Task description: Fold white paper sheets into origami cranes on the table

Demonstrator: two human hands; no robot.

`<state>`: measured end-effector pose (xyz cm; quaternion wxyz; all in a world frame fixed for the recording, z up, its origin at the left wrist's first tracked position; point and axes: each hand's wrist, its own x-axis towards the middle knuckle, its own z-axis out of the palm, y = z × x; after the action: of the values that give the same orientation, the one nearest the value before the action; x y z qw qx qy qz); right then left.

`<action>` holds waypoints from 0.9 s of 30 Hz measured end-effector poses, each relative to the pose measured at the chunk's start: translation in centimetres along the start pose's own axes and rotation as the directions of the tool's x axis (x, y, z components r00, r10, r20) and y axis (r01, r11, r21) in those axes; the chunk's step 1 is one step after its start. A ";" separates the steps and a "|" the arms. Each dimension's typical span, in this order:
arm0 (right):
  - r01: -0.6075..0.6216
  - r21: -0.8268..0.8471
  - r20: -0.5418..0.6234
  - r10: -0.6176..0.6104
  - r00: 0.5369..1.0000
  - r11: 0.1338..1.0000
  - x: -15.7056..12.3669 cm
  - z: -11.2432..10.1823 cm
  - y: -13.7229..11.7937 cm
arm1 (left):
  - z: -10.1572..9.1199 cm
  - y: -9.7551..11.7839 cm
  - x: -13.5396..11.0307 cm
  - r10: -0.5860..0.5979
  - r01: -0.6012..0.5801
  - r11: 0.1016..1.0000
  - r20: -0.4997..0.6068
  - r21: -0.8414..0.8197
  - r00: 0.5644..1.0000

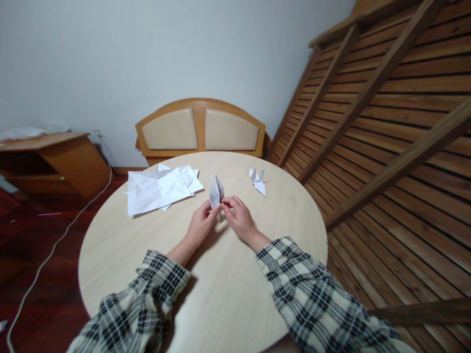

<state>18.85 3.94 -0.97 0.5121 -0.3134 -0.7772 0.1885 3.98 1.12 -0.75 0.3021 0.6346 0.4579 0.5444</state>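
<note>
A small folded white paper figure (216, 191) stands upright above the round pale wooden table (206, 294). My left hand (200, 226) pinches its lower left edge. My right hand (239, 215) pinches its lower right edge, fingertips meeting the left hand's at the base of the paper. Both hands are closed on the paper. A finished folded paper bird (258, 180) lies on the table beyond and to the right of my hands.
A loose pile of creased white paper sheets (158, 189) lies at the table's far left. A wooden chair with padded back (200, 128) stands behind the table. A slatted wooden frame (386, 122) leans at right. A low wooden cabinet (59, 159) and a white cable (55, 247) are at left.
</note>
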 end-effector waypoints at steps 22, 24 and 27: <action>-0.015 -0.005 0.022 0.015 1.000 1.000 -0.3 0.0 -0.2 | -0.5 -0.7 0.2 -0.075 0.076 0.988 0.011 -0.134 0.997; -0.080 0.004 -0.007 0.080 0.997 0.997 -0.4 0.1 -0.1 | -0.4 -0.8 0.2 -0.048 0.051 0.992 0.032 -0.113 0.998; -0.142 0.035 -0.040 0.144 0.989 0.989 -0.5 0.1 0.1 | -0.5 -0.8 0.1 -0.027 0.032 0.996 0.061 -0.082 0.998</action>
<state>18.94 3.70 -1.41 0.5187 -0.3640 -0.7384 0.2305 3.28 1.46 -1.36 0.3496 0.6307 0.4348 0.5393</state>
